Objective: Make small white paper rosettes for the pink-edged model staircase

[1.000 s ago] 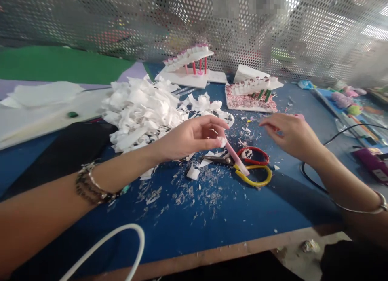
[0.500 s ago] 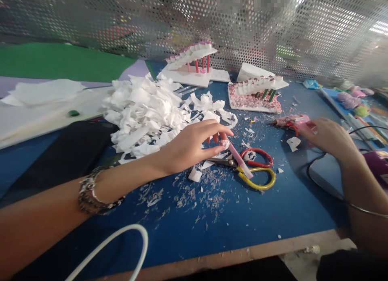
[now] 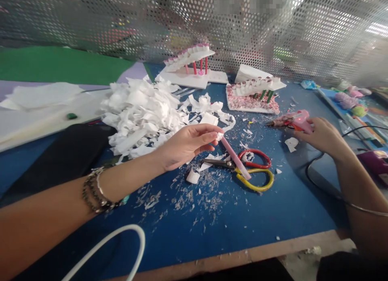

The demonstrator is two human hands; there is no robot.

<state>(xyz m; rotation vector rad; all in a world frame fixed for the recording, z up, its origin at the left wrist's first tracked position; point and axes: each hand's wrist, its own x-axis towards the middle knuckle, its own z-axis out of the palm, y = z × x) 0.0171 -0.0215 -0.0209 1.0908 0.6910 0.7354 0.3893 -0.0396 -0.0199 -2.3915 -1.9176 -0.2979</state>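
Note:
My left hand (image 3: 198, 144) is closed, thumb and fingertips pinching a small crumpled white paper piece (image 3: 220, 136). The upper end of a pink stick (image 3: 233, 156) meets this piece; whether they are joined, I cannot tell. Its lower end crosses scissors (image 3: 254, 174) with one red and one yellow handle loop, lying on the blue table. At the right, my right hand (image 3: 323, 137) has its fingers around the handle of a pink hot glue gun (image 3: 298, 120), whose dark nozzle points left. A white paper scrap (image 3: 292, 144) lies just below the gun.
A heap of white paper scraps (image 3: 145, 115) covers the left middle. Two small stair models stand behind, one with red posts (image 3: 189, 62), another on a pink-speckled base (image 3: 253, 97). A black flat item (image 3: 66, 159) and white cable (image 3: 106, 240) lie left. Perforated metal (image 3: 169, 26) borders the back.
My left hand has turned and closed its fingers more tightly on the paper piece, moving it slightly up and left. The stick's upper end shifted left too. My right hand stays at the glue gun.

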